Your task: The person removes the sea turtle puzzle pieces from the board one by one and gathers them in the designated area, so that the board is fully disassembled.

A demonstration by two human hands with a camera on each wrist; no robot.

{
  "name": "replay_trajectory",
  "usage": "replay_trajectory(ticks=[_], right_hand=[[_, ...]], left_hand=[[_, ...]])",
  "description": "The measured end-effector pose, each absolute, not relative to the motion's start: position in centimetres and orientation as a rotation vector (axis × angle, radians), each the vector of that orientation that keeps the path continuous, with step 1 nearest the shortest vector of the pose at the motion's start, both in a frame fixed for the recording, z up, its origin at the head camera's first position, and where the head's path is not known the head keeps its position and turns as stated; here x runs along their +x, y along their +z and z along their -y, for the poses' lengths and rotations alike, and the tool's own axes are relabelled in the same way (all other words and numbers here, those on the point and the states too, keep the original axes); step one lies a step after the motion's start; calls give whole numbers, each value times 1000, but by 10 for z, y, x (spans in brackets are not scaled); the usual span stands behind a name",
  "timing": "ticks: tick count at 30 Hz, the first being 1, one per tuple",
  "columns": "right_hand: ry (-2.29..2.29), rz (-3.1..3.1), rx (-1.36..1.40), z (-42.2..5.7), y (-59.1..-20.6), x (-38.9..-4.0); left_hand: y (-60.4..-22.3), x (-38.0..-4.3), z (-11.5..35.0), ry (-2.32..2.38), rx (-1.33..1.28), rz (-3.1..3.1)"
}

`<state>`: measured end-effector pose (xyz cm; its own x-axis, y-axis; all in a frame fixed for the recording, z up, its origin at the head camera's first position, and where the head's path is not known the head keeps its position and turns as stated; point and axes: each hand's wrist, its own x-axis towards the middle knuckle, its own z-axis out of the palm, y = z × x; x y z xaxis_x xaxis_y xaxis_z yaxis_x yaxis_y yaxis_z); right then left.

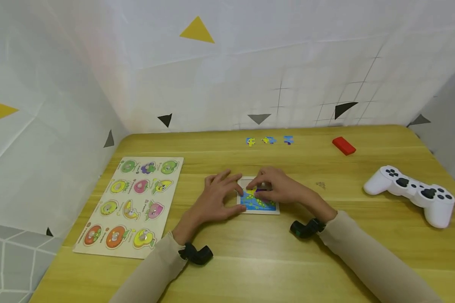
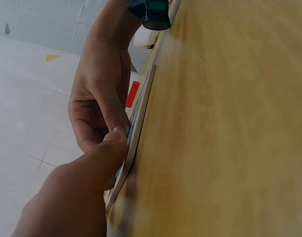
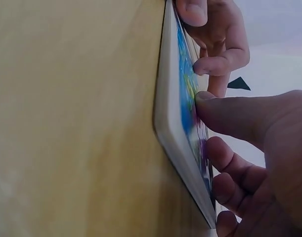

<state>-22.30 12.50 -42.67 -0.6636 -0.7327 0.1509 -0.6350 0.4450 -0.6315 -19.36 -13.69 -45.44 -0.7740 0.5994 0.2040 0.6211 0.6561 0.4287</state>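
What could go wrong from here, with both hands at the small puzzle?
The small puzzle may shift if the left hand, at its left side, eases off while the right hand works on its surface.

Three loose pieces lie near the back edge of the table, so a hasty reach might knock one off.

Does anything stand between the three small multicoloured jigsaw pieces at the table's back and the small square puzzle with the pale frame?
Only the right hand, over the upper right of the puzzle; nothing else visible stands between it and the three pieces.
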Motion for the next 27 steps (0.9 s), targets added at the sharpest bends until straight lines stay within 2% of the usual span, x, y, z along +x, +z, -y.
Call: replay_trajectory(ticks=[17,27], right_hand=[[-989,-2536,-1087,-121,-422,-219],[-1021,-2517,-1043,-122,-423,-217]], left_hand=[[-452,-194,135,-567,-915,2896],[-453,-193,134,-568,-926,2913]])
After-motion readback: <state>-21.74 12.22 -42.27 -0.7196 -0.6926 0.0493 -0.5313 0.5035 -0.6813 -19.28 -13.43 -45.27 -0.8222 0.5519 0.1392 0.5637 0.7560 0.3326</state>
